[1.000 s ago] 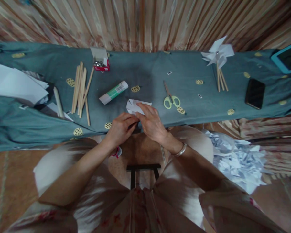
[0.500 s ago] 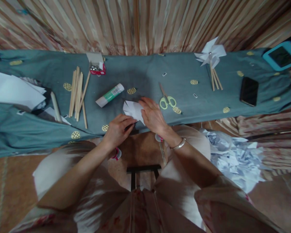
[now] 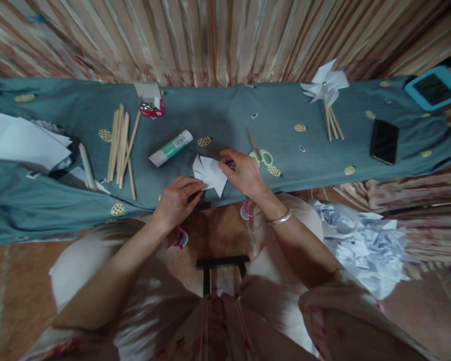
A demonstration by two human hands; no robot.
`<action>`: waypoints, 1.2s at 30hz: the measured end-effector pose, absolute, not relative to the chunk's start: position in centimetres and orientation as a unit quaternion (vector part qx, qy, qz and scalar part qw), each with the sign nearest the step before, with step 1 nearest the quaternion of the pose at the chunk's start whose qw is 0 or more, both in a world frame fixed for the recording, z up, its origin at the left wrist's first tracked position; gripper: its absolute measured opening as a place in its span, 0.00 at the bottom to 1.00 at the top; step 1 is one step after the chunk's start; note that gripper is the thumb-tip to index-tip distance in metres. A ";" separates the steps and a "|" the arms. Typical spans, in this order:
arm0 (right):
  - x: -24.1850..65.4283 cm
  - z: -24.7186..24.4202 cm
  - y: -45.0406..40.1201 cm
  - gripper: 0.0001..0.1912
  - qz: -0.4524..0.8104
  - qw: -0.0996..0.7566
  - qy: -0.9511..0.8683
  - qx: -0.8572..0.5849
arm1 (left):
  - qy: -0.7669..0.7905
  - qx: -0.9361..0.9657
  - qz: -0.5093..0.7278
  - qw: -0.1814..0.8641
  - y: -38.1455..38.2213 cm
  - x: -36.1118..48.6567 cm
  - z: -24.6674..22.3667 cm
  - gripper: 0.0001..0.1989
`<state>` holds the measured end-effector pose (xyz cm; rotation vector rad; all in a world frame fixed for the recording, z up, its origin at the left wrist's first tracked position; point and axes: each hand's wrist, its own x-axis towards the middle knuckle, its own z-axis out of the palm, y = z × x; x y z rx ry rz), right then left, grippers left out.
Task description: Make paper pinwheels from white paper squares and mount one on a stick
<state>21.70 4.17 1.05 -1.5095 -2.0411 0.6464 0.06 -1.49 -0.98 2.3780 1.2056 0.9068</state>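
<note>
A small piece of folded white paper (image 3: 212,173), with cut, pointed corners, lies before me near the cloth's front edge. My left hand (image 3: 178,198) pinches its lower left corner between thumb and fingers. On the other side, my right hand (image 3: 245,173) has its fingers bent and its thumb and fingertips at the paper's right edge. Close beyond that hand lie scissors (image 3: 261,155) with pale green handles, partly covered by it. A glue stick (image 3: 172,147) with a green label rests on its side just beyond the paper, to the left.
Left of the glue are wooden sticks (image 3: 119,145) and a red box (image 3: 152,106) of metal pins. White sheets (image 3: 22,140) lie far left. A paper pinwheel (image 3: 325,85), a black phone (image 3: 384,141) and a blue-framed device (image 3: 434,87) are right. Paper scraps (image 3: 372,250) fill a bag below.
My right hand has shifted slightly right and curled its fingers, uncovering more of the paper and its lower point. The left hand has moved a little left, still pinching the corner.
</note>
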 end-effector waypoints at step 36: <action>22.4 1.3 1.7 0.11 0.288 0.307 -0.731 -0.537 | 0.377 0.888 0.264 -0.010 -2.0 1.6 -0.6 0.09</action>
